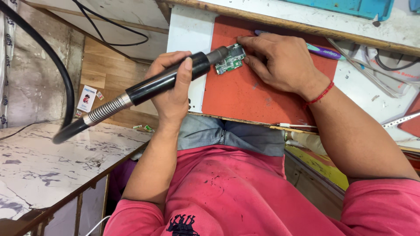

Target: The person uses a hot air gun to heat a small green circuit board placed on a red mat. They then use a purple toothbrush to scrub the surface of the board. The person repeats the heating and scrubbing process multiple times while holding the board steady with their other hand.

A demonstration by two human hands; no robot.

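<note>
We grip a black hot-air handpiece point(168, 81) in our left hand point(173, 87), nozzle at the green circuit board point(230, 60) (on the red mat point(245, 98)); our right hand point(280, 61), at three o'clock, pins it with its fingertips.

One green circuit board point(230, 60), one black hot-air handpiece point(162, 83), one orange mat point(253, 96), one purple pen point(323, 52), two hands

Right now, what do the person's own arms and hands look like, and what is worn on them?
Both forearms are bare. Pinkish-red short sleeves end around the elbows, part of a shirt speckled with dark marks. The right hand has a thin red thread bracelet at its wrist. The left hand wears nothing: no gloves, rings or watch visible.
</note>
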